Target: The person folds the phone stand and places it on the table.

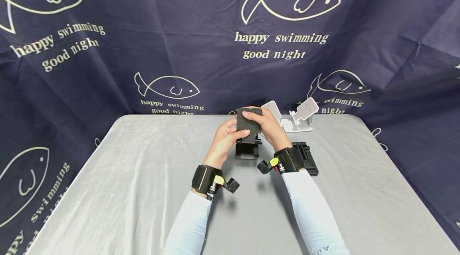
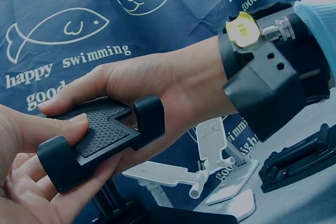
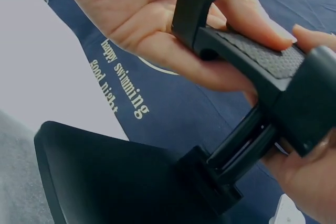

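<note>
Both hands hold a black phone stand [image 1: 248, 121] near the back middle of the table. My left hand [image 1: 222, 142] grips the left side of its holder plate, thumb across the face. From the right, my right hand [image 1: 272, 128] grips the same plate, its thumb higher on the front. In the left wrist view, a textured pad [image 2: 105, 129] lies between two hooked lips, with both thumbs near it. Below the plate, a slotted stem [image 3: 244, 142] runs to the flat base [image 3: 110, 174] in the right wrist view. Some fingers are hidden behind the plate.
Behind the right hand stands a white phone stand [image 1: 307, 109], with another white plate [image 1: 272, 108] beside it. A folded black stand [image 1: 310, 161] lies by the right wrist. The grey-clothed table [image 1: 143, 175] ends against a dark blue printed curtain [image 1: 215, 27].
</note>
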Available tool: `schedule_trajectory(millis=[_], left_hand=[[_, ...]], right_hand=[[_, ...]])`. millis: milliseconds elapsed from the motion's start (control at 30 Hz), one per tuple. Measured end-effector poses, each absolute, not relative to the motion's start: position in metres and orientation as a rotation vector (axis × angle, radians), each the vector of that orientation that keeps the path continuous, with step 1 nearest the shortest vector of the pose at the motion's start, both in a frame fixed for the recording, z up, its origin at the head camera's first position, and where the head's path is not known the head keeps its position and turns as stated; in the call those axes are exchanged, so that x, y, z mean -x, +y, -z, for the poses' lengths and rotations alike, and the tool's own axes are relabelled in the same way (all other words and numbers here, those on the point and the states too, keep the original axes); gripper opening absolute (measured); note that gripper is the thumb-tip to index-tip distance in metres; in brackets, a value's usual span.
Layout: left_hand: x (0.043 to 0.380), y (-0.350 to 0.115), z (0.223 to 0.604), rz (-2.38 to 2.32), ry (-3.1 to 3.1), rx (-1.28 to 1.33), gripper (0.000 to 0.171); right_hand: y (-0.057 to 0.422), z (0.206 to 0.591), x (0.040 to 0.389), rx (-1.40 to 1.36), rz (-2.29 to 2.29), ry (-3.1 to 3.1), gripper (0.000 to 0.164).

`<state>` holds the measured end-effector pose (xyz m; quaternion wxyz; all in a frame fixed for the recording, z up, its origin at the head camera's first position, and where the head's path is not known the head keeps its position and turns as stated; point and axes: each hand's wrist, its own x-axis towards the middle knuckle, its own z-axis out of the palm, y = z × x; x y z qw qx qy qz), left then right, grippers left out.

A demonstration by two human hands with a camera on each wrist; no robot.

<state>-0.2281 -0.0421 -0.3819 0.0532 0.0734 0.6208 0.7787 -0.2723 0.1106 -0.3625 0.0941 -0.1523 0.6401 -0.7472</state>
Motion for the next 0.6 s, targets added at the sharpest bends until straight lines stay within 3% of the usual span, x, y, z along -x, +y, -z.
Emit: schedule_trajectory(millis=[367, 600], left_hand=[[0.230, -0.062, 0.376, -2.379, 1.883, -0.317, 0.027], [0.244, -0.091, 0.395, -2.847, 1.348, -0.166, 0.057]], right_hand=[[0.111, 0.347, 0.264, 0.376, 2.368, 1.892, 0.014], [0.112, 0.331, 0.258, 0.491, 2.386, 1.833, 0.016]])
